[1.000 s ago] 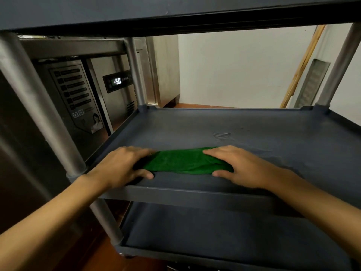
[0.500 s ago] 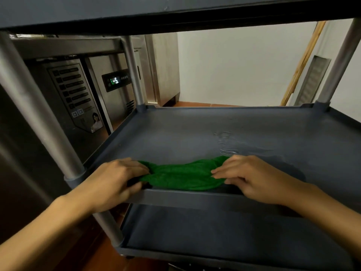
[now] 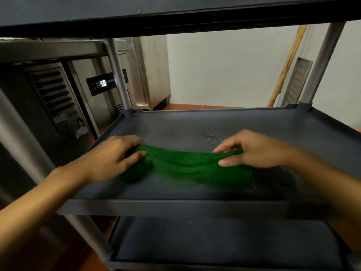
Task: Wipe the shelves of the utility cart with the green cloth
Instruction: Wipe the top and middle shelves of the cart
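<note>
Commercial kitchen: stainless refrigerator (image 3: 109,98) with digital display (image 3: 103,83), utility cart (image 3: 195,207).

Bare middle shelf (image 3: 175,126) beyond green cloth (image 3: 191,167); top shelf (image 3: 175,10) overhead, corner posts (image 3: 119,75)

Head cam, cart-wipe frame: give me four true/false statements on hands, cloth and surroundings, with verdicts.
1. The left hand and the right hand both grip the green cloth. True.
2. The cloth lies in a bucket. False: it is at the cart's middle shelf.
3. The display on the steel unit at left is lit. True.
4. The right hand holds a spray bottle. False: it pinches the cloth's right end.
</note>
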